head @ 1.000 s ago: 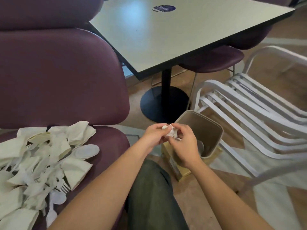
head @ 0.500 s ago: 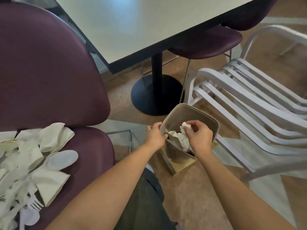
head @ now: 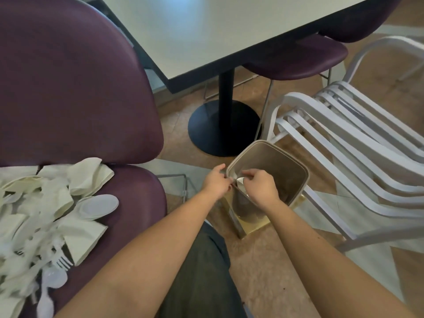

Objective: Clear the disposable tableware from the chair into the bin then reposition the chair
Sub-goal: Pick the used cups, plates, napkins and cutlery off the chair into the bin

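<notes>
My chair carries most of the tableware on its seat, well apart from the bin on the floor. My left hand steadies the bin's near rim, fingers curled there; whether it clamps the rim I cannot tell. My right hand pinches a white scrap inside the opening: I should release it low, below the rim, so nothing springs out.

The bin stands at the centre; the tableware pile on the chair lies at nine o'clock, the table at twelve.
</notes>
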Demonstrator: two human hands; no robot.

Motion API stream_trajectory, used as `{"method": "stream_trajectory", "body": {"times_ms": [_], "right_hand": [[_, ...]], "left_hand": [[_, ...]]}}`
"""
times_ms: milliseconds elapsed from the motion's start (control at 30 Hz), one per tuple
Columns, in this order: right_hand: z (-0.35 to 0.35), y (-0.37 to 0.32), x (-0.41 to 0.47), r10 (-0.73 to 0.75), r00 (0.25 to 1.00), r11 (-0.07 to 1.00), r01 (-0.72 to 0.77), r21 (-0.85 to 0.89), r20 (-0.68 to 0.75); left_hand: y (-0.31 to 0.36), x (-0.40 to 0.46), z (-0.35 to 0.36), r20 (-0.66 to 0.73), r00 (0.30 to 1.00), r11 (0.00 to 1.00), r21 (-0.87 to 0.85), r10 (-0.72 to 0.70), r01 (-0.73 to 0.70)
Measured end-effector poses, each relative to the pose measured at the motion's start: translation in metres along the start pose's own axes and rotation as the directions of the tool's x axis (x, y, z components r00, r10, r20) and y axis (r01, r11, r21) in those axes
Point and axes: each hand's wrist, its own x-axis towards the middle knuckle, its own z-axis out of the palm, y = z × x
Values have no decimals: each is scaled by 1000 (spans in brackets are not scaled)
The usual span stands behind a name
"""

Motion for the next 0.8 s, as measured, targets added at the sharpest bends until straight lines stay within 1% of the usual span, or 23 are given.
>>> {"method": "stream_trajectory", "body": {"times_ms": [100,167,267,367,433,533,600,700,800], "right_hand": [[7,-29,-15,-107,994,993,107,54,-1],[16,-49,-27,-175,984,982,174,67,10],[35,-77,-46,-264,964,963,261,72,41],[59,-98,-66,-294,954,954,288,88,63],[79,-109,-80,-292,954,954,285,87,73],[111,-127,-105,-337,933,941,333,54,126],[126,-132,-114,-363,918,932,362,36,160],[151,-141,-126,-401,896,911,412,-17,190],[172,-148,-134,-449,869,871,477,-114,207]], "left_hand": [[6,-16,-22,-55,998,999,-28,29,-30],[8,-27,-44,-115,990,996,-38,79,-84],[4,-49,-87,-227,958,983,-9,176,-183],[-9,-74,-128,-323,918,970,10,231,-241],[-22,-91,-153,-370,901,969,-5,226,-245],[-48,-117,-192,-437,867,964,1,239,-265],[-63,-130,-210,-470,841,959,47,267,-278],[-92,-149,-239,-503,819,961,144,276,-235],[-115,-156,-263,-530,780,911,394,333,-121]]}}
